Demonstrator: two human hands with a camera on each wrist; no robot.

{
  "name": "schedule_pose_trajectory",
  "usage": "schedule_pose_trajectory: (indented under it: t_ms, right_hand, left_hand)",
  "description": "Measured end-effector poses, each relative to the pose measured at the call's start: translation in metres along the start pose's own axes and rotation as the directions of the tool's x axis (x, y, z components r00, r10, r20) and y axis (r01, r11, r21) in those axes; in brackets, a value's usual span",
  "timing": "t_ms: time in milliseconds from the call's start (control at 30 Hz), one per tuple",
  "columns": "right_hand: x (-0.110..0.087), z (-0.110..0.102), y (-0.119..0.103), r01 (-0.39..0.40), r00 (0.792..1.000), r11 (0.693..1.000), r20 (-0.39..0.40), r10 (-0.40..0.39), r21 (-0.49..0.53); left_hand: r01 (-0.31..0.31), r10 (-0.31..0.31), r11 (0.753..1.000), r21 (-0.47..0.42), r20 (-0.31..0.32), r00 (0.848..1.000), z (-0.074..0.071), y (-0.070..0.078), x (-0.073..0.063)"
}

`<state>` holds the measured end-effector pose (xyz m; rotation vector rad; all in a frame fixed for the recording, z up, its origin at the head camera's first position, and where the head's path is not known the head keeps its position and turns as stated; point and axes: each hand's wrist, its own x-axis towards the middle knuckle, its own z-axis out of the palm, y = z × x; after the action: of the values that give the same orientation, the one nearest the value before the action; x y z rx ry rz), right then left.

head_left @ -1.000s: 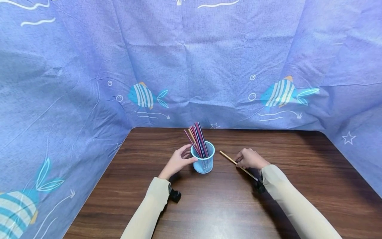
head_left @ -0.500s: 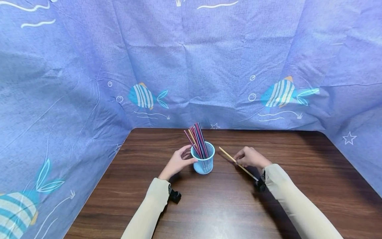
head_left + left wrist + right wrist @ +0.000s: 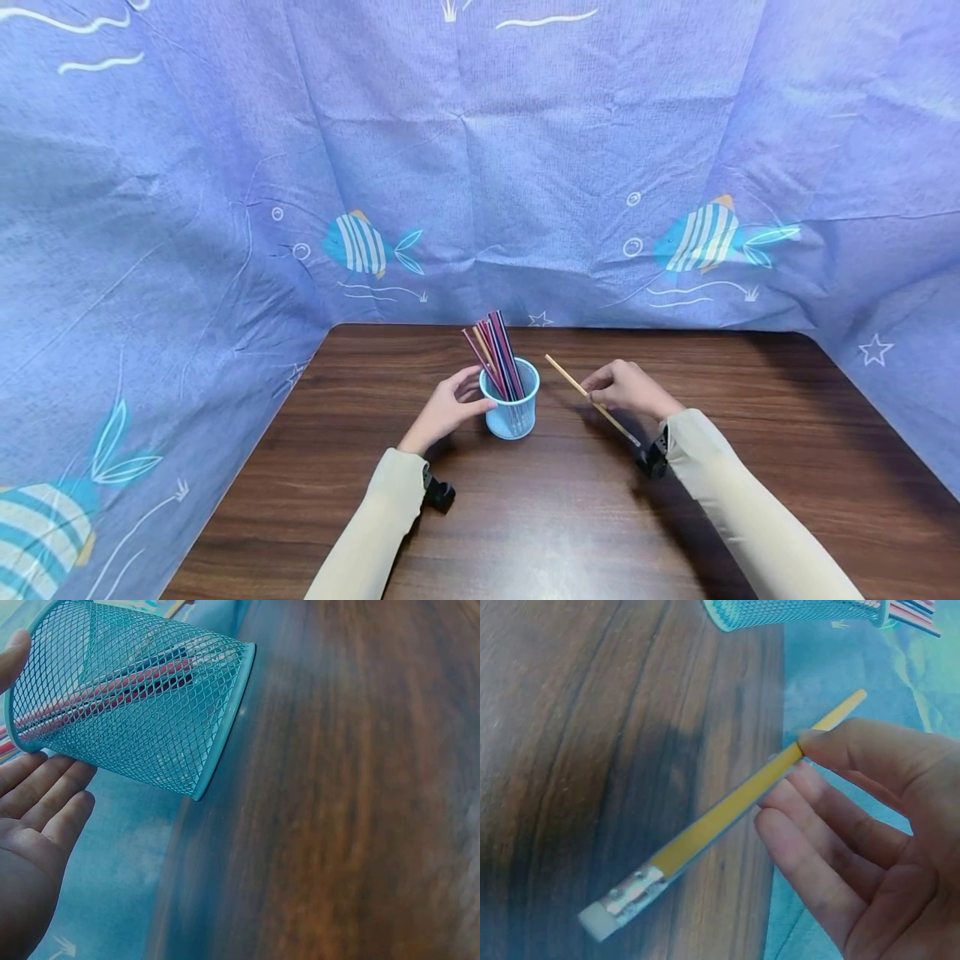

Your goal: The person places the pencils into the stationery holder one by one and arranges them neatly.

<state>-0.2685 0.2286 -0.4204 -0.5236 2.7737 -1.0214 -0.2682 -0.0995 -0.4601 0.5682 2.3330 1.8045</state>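
Note:
A light-blue wire-mesh pencil cup (image 3: 512,422) stands upright on the table, with several dark, red and yellowish pencils (image 3: 501,354) leaning left in it. My left hand (image 3: 444,410) holds the cup by its rim from the left; thumb and fingers lie on either side in the left wrist view. To the cup's right, my right hand (image 3: 632,390) pinches a yellow pencil (image 3: 712,823) near its middle between thumb and fingers. The pencil slants, its white eraser (image 3: 598,921) and metal band toward me and its other end pointing toward the back left, above the table.
The brown wood-grain table (image 3: 525,517) spreads around both hands. Behind it hangs a blue cloth (image 3: 540,167) printed with fish, and the same cloth runs along the left and right. A black wrist camera (image 3: 438,497) sits under each sleeve.
My right hand has risen slightly and moved a little toward the back left, raising the yellow pencil off the table. My left hand and the cup have stayed in place.

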Motion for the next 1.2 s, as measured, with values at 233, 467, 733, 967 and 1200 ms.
schedule_pose_trajectory:
  t_ms: [233, 467, 733, 967, 1200]
  right_hand:
    - [0.003, -0.003, -0.006, 0.061, 0.991, 0.996, -0.117, -0.068, -0.066]
    - [0.007, -0.004, -0.014, 0.101, 0.976, 0.995, -0.194, -0.1, -0.007]
    - [0.013, -0.007, -0.028, 0.14, 0.965, 0.99, -0.224, -0.137, -0.003]
    - [0.02, -0.008, -0.042, 0.156, 0.949, 0.988, -0.278, -0.149, 0.003]
    - [0.023, -0.009, -0.058, 0.198, 0.927, 0.98, -0.327, -0.181, 0.017]
  left_hand:
    - [-0.011, 0.011, 1.0, 0.006, 0.006, 1.0, 0.0, 0.0, 0.0]
    - [-0.011, 0.011, 1.0, -0.008, 0.008, 1.0, 0.0, 0.0, 0.0]
    - [-0.008, 0.008, 1.0, 0.0, 0.01, 1.0, 0.0, 0.004, -0.001]
    - [0.014, -0.014, 1.0, -0.013, 0.033, 0.999, -0.002, 0.001, 0.003]
    - [0.005, -0.004, 1.0, -0.011, 0.022, 1.0, -0.001, -0.001, 0.001]
